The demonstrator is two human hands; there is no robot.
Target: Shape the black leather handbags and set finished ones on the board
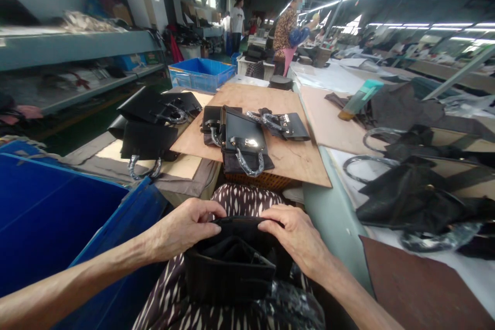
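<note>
A black handbag (228, 278) rests on the lap, its mouth open upward and dark lining showing inside. My left hand (193, 224) pinches the far rim of the bag near its left end, thumb on the inner side. At the right part of the same rim, my right hand (292, 227) grips the edge between thumb and fingers. A plastic-wrapped handle (290, 301) lies at the bag's near right side. Beyond the knees, several black handbags (245, 131) with wrapped handles lie on a brown board (305, 165).
More black bags (149, 139) sit on the left stack. Large blue bin (50, 216) stands at near left, another blue crate (203, 73) beyond. To the right, a table (336, 201) holds black bags (421, 191) and a teal-capped bottle (361, 99). A person (285, 31) stands farther back.
</note>
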